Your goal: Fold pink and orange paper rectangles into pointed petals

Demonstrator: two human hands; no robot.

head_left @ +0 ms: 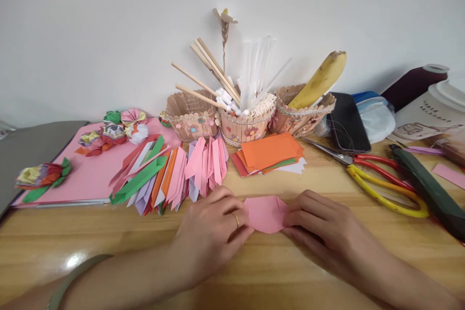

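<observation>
Between my two hands is a small piece of pink paper (266,214) with folded corners, just above or on the wooden table. My left hand (221,230), with a ring on one finger, pinches its left end. At the right end, my right hand (323,225) grips it between thumb and fingers. Folded strips of coloured paper (174,174) stand in a row beyond my left hand. A stack of flat paper rectangles (271,152), orange on top, lies beyond the pink piece.
Three decorated baskets (247,126) against the wall hold sticks, clear tubes and a banana (321,80). Scissors (385,179), a dark green cutter (428,189), a phone (348,121) and a cup (430,111) are on the right. Folded paper flowers (114,133) rest on pink sheets at left.
</observation>
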